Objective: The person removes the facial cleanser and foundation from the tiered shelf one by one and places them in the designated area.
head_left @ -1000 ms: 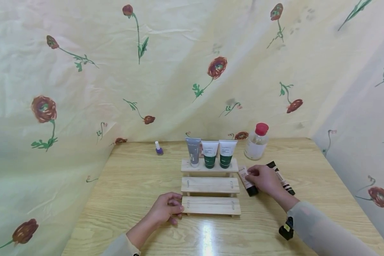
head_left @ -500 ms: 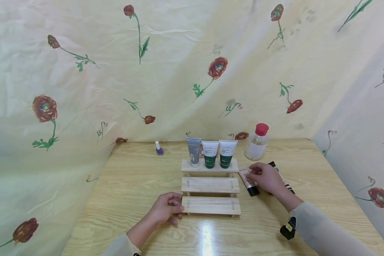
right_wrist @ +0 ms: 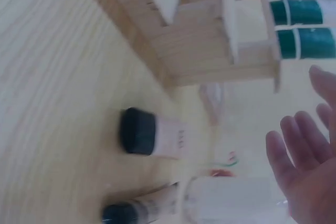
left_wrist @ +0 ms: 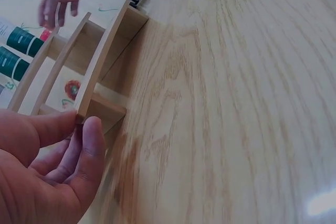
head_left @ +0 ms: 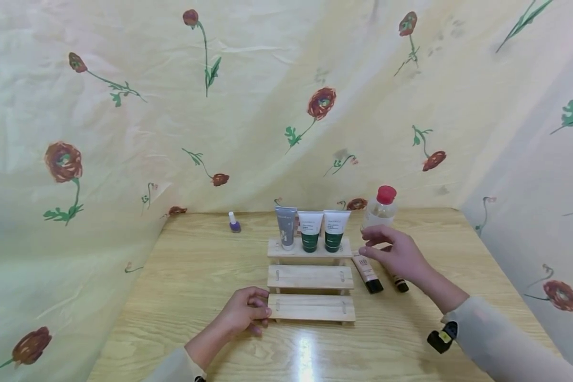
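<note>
While the left hand (head_left: 242, 312) pinches the lowest step (head_left: 310, 307) of a wooden rack (head_left: 310, 277), the right hand (head_left: 398, 254), fingers loosely extended, hovers near a pink tube (head_left: 366, 272) lying on the table (head_left: 191, 265) beside the rack.

Cream cloth (head_left: 253, 116) behind the surface (head_left: 191, 254) and along both sides, kinda creased, red flowers on green stems all over it. Surface itself is light wood grain with a bright glare streak (head_left: 306, 358) up front. Little purple nail polish (head_left: 235, 226), white cap, standing back left.
</note>
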Available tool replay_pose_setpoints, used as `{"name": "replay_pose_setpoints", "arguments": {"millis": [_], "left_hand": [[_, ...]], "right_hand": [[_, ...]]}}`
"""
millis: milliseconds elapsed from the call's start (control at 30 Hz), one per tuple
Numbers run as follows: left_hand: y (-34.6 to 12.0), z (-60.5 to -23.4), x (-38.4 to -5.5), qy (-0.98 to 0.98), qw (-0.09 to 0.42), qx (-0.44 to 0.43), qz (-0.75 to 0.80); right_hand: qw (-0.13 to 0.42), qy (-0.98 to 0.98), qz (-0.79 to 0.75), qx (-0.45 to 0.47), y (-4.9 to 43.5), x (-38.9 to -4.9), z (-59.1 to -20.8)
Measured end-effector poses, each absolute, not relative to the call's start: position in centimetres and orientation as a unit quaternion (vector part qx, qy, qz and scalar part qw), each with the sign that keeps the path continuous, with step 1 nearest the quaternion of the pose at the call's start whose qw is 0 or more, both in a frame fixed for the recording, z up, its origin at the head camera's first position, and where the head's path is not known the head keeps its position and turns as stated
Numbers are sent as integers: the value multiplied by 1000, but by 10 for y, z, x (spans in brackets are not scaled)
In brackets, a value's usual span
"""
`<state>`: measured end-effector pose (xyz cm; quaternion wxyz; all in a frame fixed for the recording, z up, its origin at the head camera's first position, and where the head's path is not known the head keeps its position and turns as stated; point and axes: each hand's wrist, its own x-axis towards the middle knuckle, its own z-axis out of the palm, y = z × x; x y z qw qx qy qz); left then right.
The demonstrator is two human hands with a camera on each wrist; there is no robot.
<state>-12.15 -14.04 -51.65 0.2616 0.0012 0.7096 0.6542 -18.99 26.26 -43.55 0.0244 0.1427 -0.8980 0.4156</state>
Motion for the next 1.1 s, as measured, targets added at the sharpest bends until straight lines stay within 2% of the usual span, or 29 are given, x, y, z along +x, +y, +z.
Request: {"name": "replay_pose_setpoints", "arguments": {"millis": [233,467,1100], "left_hand": [[-141,-514,-121,717,257,7,647],[-140,-514,-120,713,252,1,654],[-138,-514,-121,696,253,5,672]], "right_hand": [[6,-871,455,186,242,-193,-414],[-3,-845,498,196,226,-197,-412],[35,-847,505,164,210,-203,-419]]}}
